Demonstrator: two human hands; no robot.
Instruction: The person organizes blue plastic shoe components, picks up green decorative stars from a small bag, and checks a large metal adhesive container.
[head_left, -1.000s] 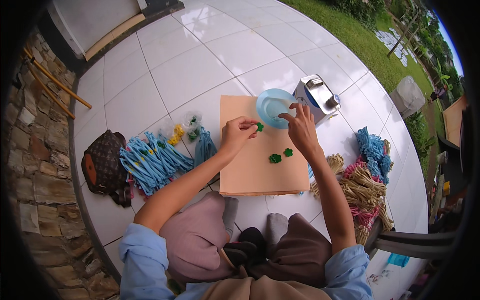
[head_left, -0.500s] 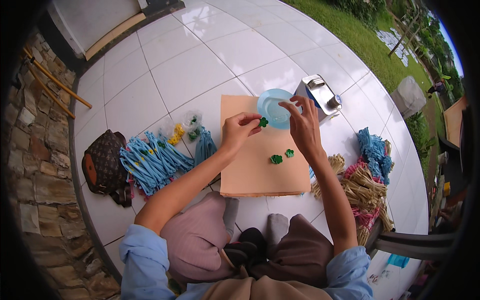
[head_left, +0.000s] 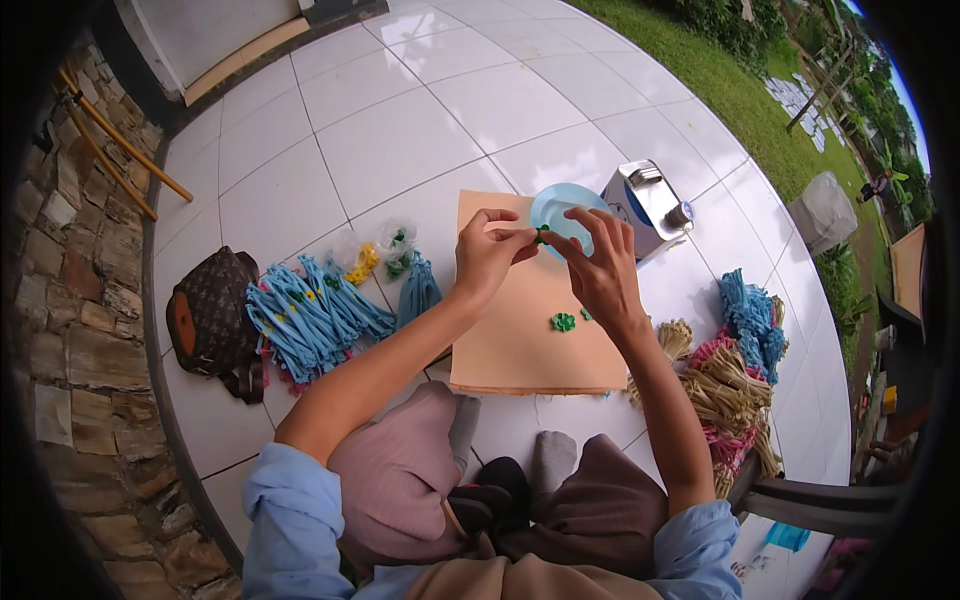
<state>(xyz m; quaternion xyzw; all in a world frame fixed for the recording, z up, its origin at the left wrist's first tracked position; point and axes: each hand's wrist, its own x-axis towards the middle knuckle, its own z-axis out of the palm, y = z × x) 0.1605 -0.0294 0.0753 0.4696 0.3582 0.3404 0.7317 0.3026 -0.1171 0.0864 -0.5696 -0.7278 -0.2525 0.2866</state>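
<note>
My left hand [head_left: 488,258] pinches a small green flower-shaped piece [head_left: 543,234] between thumb and fingertips, above the upper part of a peach-coloured board [head_left: 510,350]. From the other side, my right hand [head_left: 605,265] reaches in with one fingertip at the piece, its fingers bent and apart, gripping nothing I can see. Two more green pieces lie on the board below: one flower-shaped piece [head_left: 563,322] in full view, and a second green piece [head_left: 587,314] partly covered by my right hand. A light blue plate [head_left: 548,200] sits just behind my hands, partly hidden by them.
A metal can [head_left: 655,205] stands right of the plate. Bundled blue cords [head_left: 315,305], small plastic bags [head_left: 395,245] and a brown patterned bag [head_left: 213,320] lie at left. Beige, pink and blue cord bundles [head_left: 730,380] are heaped at right on white tiles.
My right hand has come down and left, bringing a fingertip to the green piece in my left hand. The whole view has shifted slightly.
</note>
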